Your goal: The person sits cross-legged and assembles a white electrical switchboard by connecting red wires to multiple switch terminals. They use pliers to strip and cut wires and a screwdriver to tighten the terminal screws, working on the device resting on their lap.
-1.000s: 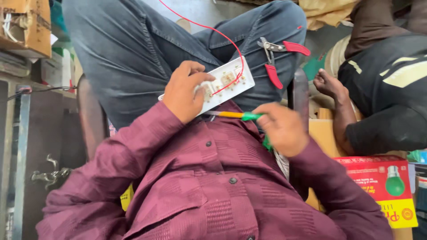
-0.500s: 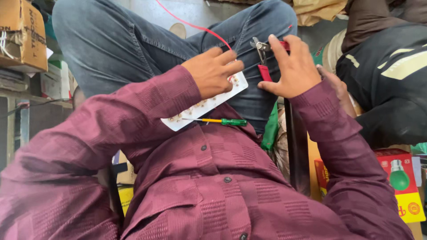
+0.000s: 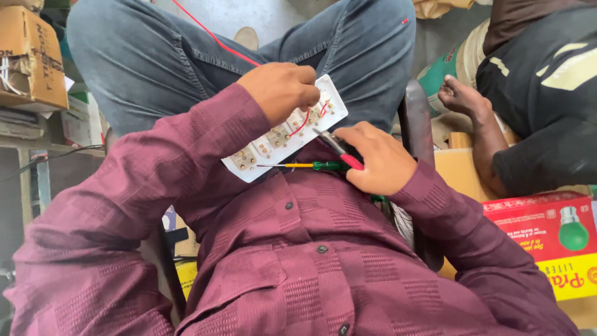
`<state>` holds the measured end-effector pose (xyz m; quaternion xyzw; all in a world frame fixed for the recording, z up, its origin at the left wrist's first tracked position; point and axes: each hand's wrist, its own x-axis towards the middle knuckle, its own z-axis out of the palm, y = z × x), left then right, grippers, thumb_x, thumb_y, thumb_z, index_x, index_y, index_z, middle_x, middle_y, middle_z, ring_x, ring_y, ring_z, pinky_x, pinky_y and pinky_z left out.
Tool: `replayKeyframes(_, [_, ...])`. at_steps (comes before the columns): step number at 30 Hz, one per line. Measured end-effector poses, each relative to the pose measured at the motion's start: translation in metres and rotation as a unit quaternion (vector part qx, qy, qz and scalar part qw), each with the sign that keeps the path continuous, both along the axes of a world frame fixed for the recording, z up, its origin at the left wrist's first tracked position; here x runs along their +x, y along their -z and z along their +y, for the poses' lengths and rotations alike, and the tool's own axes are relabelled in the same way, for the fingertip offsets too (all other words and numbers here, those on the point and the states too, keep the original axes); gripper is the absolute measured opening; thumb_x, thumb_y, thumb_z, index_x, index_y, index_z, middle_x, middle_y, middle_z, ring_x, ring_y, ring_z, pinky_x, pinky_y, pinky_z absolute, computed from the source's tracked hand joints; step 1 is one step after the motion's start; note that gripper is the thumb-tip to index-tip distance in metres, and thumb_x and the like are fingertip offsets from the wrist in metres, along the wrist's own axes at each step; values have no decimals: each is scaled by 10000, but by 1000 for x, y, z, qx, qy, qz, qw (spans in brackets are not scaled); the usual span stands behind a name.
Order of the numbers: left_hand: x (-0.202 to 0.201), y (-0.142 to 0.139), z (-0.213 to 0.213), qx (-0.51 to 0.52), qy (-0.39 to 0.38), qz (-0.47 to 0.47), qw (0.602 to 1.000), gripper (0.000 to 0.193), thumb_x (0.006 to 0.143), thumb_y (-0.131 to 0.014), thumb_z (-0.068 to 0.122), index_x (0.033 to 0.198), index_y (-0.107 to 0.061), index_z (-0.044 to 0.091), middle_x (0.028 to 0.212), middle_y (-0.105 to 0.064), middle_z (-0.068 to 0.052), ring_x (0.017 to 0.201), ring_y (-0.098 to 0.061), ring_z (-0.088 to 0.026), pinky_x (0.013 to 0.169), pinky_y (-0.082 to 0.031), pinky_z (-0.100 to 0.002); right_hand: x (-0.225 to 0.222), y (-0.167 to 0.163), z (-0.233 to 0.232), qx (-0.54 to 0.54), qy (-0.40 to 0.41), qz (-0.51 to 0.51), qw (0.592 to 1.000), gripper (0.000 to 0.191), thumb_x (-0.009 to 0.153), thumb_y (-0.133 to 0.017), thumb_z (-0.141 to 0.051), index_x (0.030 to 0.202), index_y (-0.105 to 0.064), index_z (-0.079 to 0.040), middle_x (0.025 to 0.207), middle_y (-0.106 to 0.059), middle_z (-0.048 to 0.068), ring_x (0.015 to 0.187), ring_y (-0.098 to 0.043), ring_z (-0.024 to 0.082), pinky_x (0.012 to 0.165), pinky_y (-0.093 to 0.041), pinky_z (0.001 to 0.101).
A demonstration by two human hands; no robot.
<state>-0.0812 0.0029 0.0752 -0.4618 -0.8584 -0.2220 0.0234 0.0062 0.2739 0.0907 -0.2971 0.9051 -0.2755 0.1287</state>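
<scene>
Your right hand [image 3: 376,158] has just picked up red-handled pliers [image 3: 339,149], now gripped at the white switchboard [image 3: 283,134]; left hand [image 3: 280,90] clasps its far edge.

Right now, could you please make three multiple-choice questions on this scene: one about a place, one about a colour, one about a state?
1. Where does the white switch board lie?
A. on the person's lap
B. on the red box
C. on the floor

2. What colour is the screwdriver handle?
A. blue
B. green
C. black

3. What does the right hand hold?
A. nothing
B. a bulb
C. red-handled pliers

Answers: 1 A, it rests against the jeans under the left hand. 2 B, green handle, yellow shaft. 3 C, the fingers close around the red grips.
</scene>
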Motion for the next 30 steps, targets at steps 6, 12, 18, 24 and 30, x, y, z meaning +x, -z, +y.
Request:
replayKeyframes(6, [0,9,-5,56,-11,-51,997,132,882,-620,53,957,-726,76,987,-643,-101,951,-667,-316,785,-524,-429,-11,1,-27,57,18,19,998,638,687,-717,-195,1297,-607,-44,1068,-613,213,1000,-603,436,868,-476,501])
replayKeyframes(12, [3,14,2,74,-5,-50,996,117,887,-646,92,963,-732,72,968,-636,-112,949,-654,-327,780,-517,-435,-13,9,-25,72,11,32,997,595,681,-715,-200,1250,-617,-53,1022,-605,210,975,-607,434,855,-474,511])
replayKeyframes(18, [10,9,2,134,-108,-62,983,114,908,-666,53,999,-733,63,954,-618,-124,955,-646,-331,793,-512,-423,-15,8,-17,17,20,-16,1000,598,698,-655,-130,1284,-573,-42,1052,-612,175,1012,-595,388,900,-471,466])
replayKeyframes(24, [45,4,3,343,-223,-245,879,139,950,-707,84,1069,-750,26,911,-712,-89,833,-684,-184,757,-539,-309,-16,-2,-22,-75,54,138,986,687,677,-649,-77,1343,-491,-11,1246,-540,210,1183,-532,425,1009,-422,478])
replayKeyframes(30, [60,8,11,491,-198,-433,730,210,992,-651,97,1128,-720,-47,909,-740,-64,823,-678,-75,766,-556,-241,-24,-2,-43,-127,34,184,974,750,635,-692,-94,1356,-496,-34,1282,-517,213,1190,-534,432,1033,-410,486])
